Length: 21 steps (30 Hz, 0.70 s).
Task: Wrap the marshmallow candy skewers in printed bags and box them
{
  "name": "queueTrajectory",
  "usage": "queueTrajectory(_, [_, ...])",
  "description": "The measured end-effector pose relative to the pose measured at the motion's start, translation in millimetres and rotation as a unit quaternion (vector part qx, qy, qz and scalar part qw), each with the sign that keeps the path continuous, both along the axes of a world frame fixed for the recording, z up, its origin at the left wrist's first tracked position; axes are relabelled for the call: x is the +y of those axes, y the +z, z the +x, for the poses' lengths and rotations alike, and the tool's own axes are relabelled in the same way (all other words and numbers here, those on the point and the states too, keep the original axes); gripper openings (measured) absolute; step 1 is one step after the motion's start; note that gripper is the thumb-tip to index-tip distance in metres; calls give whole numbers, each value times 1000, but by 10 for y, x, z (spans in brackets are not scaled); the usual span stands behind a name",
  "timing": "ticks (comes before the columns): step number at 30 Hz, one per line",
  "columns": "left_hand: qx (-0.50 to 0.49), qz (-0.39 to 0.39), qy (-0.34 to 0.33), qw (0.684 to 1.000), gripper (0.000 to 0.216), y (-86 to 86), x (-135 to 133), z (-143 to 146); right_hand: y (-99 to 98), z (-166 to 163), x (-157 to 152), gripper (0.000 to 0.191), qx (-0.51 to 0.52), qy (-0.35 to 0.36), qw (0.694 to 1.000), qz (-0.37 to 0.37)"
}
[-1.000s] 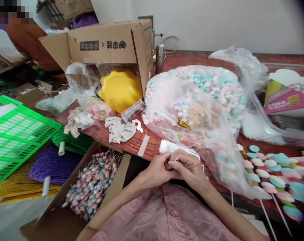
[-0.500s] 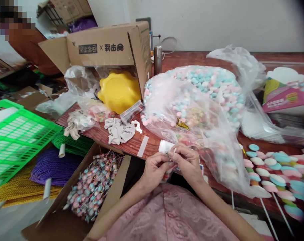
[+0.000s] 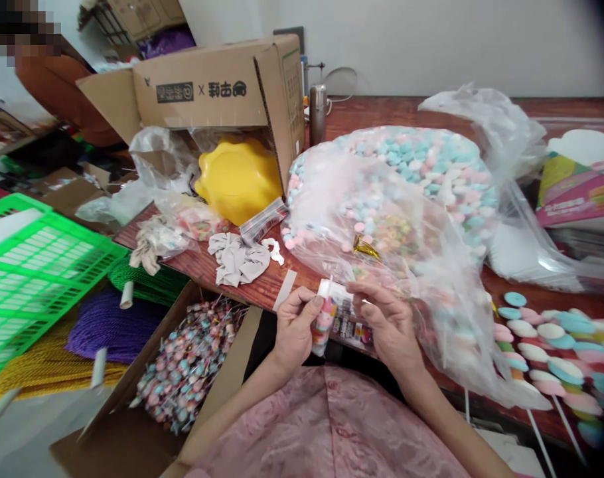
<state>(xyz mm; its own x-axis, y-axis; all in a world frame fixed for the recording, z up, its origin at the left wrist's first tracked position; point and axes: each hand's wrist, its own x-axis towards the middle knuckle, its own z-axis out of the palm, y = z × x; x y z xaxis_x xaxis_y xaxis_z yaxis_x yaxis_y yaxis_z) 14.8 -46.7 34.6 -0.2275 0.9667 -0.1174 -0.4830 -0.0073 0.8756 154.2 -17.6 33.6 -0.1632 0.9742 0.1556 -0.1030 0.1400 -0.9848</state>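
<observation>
My left hand (image 3: 295,328) pinches a wrapped candy stick (image 3: 324,322) in a clear sleeve with pink and other colours, its white stick end pointing up. Just to its right, my right hand (image 3: 389,325) is apart from the candy stick, index finger stretched out and thumb separate, with nothing visible between them. Beneath and between the hands lies a printed packet (image 3: 352,325) with dark lettering at the table edge. A big clear plastic bag (image 3: 431,219) of pink, blue and white candies spreads out beyond my right hand.
An open carton (image 3: 182,411) of wrapped candy sticks stands lower left, near a green basket (image 3: 73,265) and purple cord bundles (image 3: 107,325). A cardboard box (image 3: 207,86) with a yellow lid (image 3: 237,179) sits behind. Candy skewers (image 3: 555,345) lie right. A person (image 3: 58,93) is at back left.
My hands, earlier together at the top of the candy stick, have moved apart. My right hand has let go and shifted right; the candy stick now shows upright in my left hand.
</observation>
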Motion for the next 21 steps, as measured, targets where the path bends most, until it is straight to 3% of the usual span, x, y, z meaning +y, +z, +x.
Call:
queueTrajectory(1, [11,11,8,1000,28,18,23,3,-7,5,-19,20,-11,-2,1000,2])
queueTrajectory(4, [70,42,11,997,23,8,41,35,-1,-34,-72,3,-64,-2,997,46])
queueTrajectory(7, [83,40,-16,996,21,-64,-9,63,15,-73,-70,17,-74,-34,993,89])
queueTrajectory(13, [62,0,-82,995,28,-150,-117,16,-69,-106,-74,13,-56,-54,986,147])
queueTrajectory(18, [-43,-35,-119,991,26,-100,-157,94,-135,-152,-111,27,-56,-87,969,223])
queueTrajectory(21, [-104,-61,-134,984,32,-77,-145,121,-135,-192,-86,25,-35,-103,969,220])
